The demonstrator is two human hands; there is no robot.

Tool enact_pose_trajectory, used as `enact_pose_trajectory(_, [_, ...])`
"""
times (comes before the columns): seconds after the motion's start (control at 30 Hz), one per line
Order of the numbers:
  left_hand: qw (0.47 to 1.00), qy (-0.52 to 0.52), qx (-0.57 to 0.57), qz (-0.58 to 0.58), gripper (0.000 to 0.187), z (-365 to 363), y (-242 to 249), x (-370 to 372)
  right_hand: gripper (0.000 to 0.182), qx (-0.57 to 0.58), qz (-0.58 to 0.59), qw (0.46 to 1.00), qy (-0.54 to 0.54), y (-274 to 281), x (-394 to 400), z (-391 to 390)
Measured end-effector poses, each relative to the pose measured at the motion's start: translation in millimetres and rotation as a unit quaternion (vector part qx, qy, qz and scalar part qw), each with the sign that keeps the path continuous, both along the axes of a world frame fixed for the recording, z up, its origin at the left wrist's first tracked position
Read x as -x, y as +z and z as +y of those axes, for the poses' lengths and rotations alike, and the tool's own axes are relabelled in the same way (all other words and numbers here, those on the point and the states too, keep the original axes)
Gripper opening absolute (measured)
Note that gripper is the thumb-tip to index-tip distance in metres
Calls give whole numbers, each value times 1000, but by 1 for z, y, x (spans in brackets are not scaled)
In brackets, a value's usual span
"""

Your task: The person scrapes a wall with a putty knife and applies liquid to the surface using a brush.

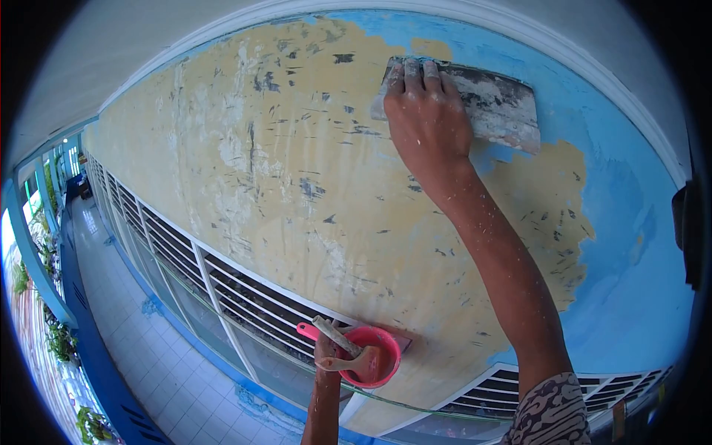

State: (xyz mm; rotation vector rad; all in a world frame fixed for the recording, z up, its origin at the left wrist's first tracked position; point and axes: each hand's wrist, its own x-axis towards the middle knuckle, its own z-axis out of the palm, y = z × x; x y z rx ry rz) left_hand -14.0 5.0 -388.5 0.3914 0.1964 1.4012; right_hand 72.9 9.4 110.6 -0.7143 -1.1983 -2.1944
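Note:
My right hand (429, 122) is closed over the upper left part of a wide, flat scraper blade (500, 111), which lies against the upper wall. Grey and white smears cover the blade. Beneath it the wall (297, 200) shows a yellowish, scraped surface with dark nicks, bordered by blue paint (623, 215). Lower down, my left hand (326, 348) grips a pink plastic dipper (394, 354) near its handle, the fingers partly hidden. Inside the dipper rest a paintbrush (363, 365) with a pale handle and a pale stick-like handle (335, 335) whose lower end is hidden.
Slatted window vents (222, 278) run along the wall's lower edge, with more slats (493, 389) at lower right. A tiled walkway (159, 348) stretches away at left beside a blue railing (93, 356) and plants (61, 341). White moulding (222, 31) borders the ceiling.

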Motion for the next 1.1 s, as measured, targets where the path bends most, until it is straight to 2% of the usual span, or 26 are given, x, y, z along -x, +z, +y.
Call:
enact_pose_trajectory(0.03, [1000, -5, -11, 0, 58, 7, 0, 1, 12, -3, 1, 1000, 3, 4, -1, 5])
enact_pose_trajectory(0.1, [999, -18, -28, -1, 58, 15, -2, -1, 20, 210, 110, 971, -10, 19, 21, -17])
enact_pose_trajectory(0.23, [997, -58, -45, 1, 59, 6, -17, 2, 20, 247, 142, 958, -45, 8, 22, -14])
enact_pose_trajectory(0.27, [998, -40, 17, -36, 58, 3, -6, 2, 16, 152, 93, 984, -24, -2, 13, -6])
enact_pose_trajectory(0.33, [997, -63, 9, -45, 58, -2, 2, 1, 9, -15, -1, 1000, 22, -3, -4, 20])
enact_pose_trajectory(0.37, [995, -88, -3, -48, 58, -2, 7, 3, 9, -18, -2, 1000, 23, 2, 1, 16])
enact_pose_trajectory(0.43, [993, -100, 18, -55, 61, -2, 6, 2, 10, 108, 60, 992, 11, 23, 18, 0])
enact_pose_trajectory(0.47, [995, -86, 13, -52, 61, -3, 3, 4, 10, 107, 64, 992, 12, 30, 25, -2])
enact_pose_trajectory(0.53, [996, -73, 6, -54, 61, -2, 7, 3, 10, 200, 114, 973, 0, 49, 39, 1])
enact_pose_trajectory(0.57, [998, -54, -17, -1, 61, -9, 9, 5, 10, 205, 117, 972, -3, 39, 36, -1])
enact_pose_trajectory(0.63, [992, -8, -73, 100, 60, -11, 16, 10, 8, 125, 74, 989, -9, 18, 28, -6])
enact_pose_trajectory(0.67, [996, -78, -30, -27, 59, -2, 9, 8, 8, 124, 66, 990, -7, 16, 25, 0])
enact_pose_trajectory(0.73, [995, -86, -6, -45, 59, -14, 22, 10, 12, 23, 40, 999, -2, 13, 16, 12])
enact_pose_trajectory(0.77, [993, -95, 15, -62, 59, -12, 32, 7, 12, 16, 36, 999, 0, 27, 22, 9])
enact_pose_trajectory(0.8, [998, -17, 49, 41, 62, -11, 25, 4, 12, 114, 70, 991, -3, 39, 32, 1])
enact_pose_trajectory(0.83, [998, -17, 49, 46, 62, -6, 13, 6, 13, 211, 104, 972, -5, 47, 41, -8])
enact_pose_trajectory(0.87, [999, -41, 23, -4, 62, 0, 9, 5, 15, 268, 134, 954, -20, 51, 50, -14])
enact_pose_trajectory(0.9, [996, -66, 0, -54, 62, 0, 2, 4, 15, 271, 133, 953, -21, 41, 48, -16])
enact_pose_trajectory(0.97, [996, -66, 8, -64, 62, -3, 2, 6, 10, 182, 100, 978, -10, 19, 42, -16])
enact_pose_trajectory(1.0, [995, -66, 12, -77, 63, -3, 7, 4, 10, 182, 93, 979, -8, 17, 38, -5])
enact_pose_trajectory(1.07, [994, -78, 13, -80, 62, -4, 1, 7, 10, -8, 23, 1000, -2, 16, 26, 20])
enact_pose_trajectory(1.1, [992, -91, 10, -89, 61, -1, 9, 5, 10, -13, 21, 1000, 0, 29, 35, 13])
